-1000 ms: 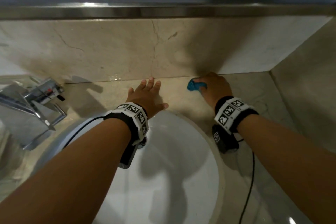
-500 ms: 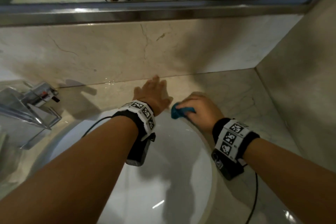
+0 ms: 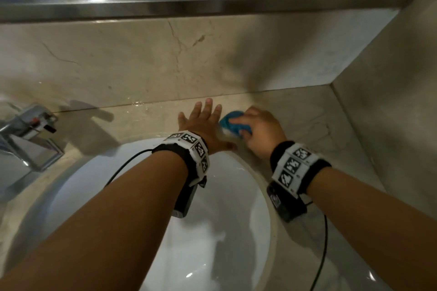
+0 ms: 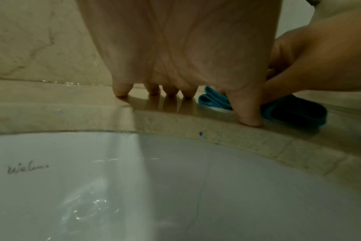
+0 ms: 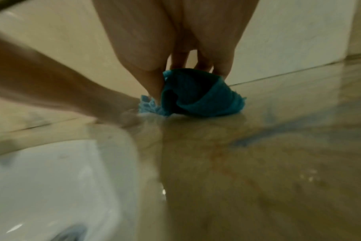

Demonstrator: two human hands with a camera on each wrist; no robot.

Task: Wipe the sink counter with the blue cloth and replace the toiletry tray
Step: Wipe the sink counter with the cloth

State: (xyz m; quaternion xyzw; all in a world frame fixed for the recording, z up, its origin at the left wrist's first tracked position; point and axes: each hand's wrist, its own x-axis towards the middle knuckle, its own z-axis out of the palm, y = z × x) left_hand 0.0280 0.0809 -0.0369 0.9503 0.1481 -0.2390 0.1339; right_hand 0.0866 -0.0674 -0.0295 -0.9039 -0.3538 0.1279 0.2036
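A small handwritten-style brand mark sits on the white inner wall of the sink basin, too blurred to read for certain. Both wristbands carry black-and-white square code patterns, with no readable letters or numbers.

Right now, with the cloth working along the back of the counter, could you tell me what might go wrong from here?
1. The blue cloth in the right hand lies right beside the left hand braced flat on the counter; a further stroke leftward would likely bump it.
2. Water glistens on the counter by the backsplash, so the bracing palm could slip toward the basin.
3. No toiletry tray is in view, so putting it back may get forgotten.
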